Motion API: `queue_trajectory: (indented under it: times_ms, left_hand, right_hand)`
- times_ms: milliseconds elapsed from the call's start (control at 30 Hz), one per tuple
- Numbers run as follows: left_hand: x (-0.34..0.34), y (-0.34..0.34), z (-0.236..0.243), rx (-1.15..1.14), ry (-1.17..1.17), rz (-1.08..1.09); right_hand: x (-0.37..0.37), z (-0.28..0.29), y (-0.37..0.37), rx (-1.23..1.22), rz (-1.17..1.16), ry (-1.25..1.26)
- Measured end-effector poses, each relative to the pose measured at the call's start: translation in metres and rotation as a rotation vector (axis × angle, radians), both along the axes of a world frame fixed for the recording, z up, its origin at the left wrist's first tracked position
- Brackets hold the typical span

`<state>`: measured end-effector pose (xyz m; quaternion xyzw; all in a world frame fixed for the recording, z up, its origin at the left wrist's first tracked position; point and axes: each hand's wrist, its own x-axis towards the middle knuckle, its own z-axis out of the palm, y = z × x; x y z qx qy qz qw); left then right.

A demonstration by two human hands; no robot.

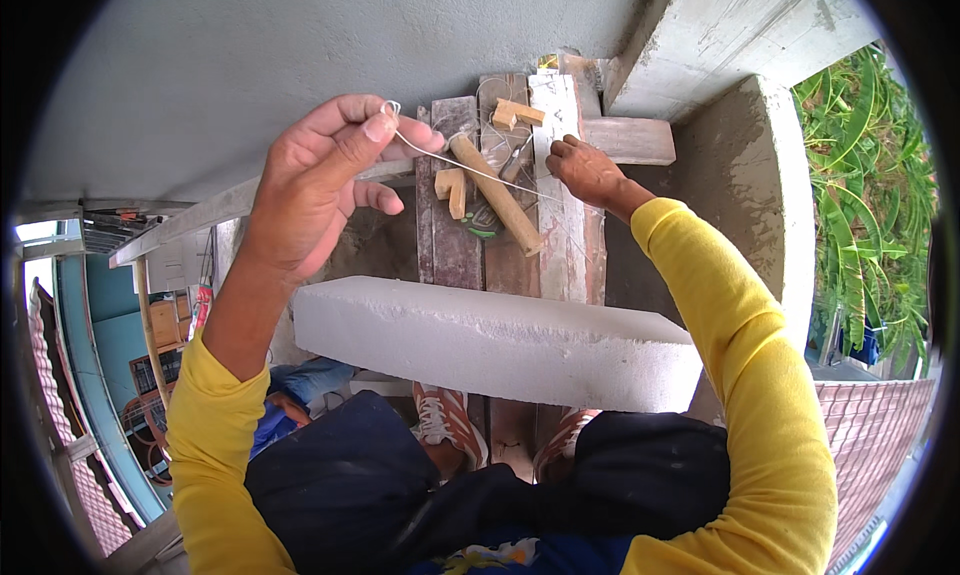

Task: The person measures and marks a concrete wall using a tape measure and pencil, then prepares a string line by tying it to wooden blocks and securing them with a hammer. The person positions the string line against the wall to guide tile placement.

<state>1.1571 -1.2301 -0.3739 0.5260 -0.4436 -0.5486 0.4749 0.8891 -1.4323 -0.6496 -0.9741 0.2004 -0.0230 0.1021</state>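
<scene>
My left hand (335, 180) is raised over the planks, a loop of thin white string (393, 109) pinched at thumb and index finger, the lower fingers curved. The string runs down to the right across a round wooden stick (495, 195). My right hand (583, 170) has curled fingers low over the white-painted plank (552, 245); what they hold, if anything, is hidden. Two small notched wood blocks (449, 189) (515, 111) lie beside the stick, with a small dark tool (515, 162) among loose string. A long white block (490, 343) lies crosswise nearer me.
A grey wall (330, 35) stands ahead, a concrete beam (735, 20) upper right, a concrete ledge (770, 195) at right, with plants (850, 175) beyond. A wooden rail (170, 233) runs left. A partly hidden person in blue jeans (312, 375) is below left, beyond my feet.
</scene>
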Motion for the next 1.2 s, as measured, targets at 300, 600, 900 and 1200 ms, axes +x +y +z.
queue_trajectory:
  times_ms: [300,600,900,1200]
  left_hand:
    - [-0.043,-0.019,-0.015,-0.03,0.028,-0.05]
    - [-0.107,-0.039,0.001,-0.158,-0.035,-0.15]
    - [-0.13,-0.032,0.012,-0.268,-0.129,-0.206]
    - [-0.132,-0.026,0.016,-0.291,-0.187,-0.23]
  right_hand:
    - [-0.054,0.195,0.05,1.216,-0.449,-0.836]
    - [-0.088,0.289,0.122,0.191,-0.364,-0.747]
    - [-0.093,0.309,0.147,0.222,-0.391,-0.68]
    - [-0.088,0.305,0.149,0.237,-0.406,-0.699]
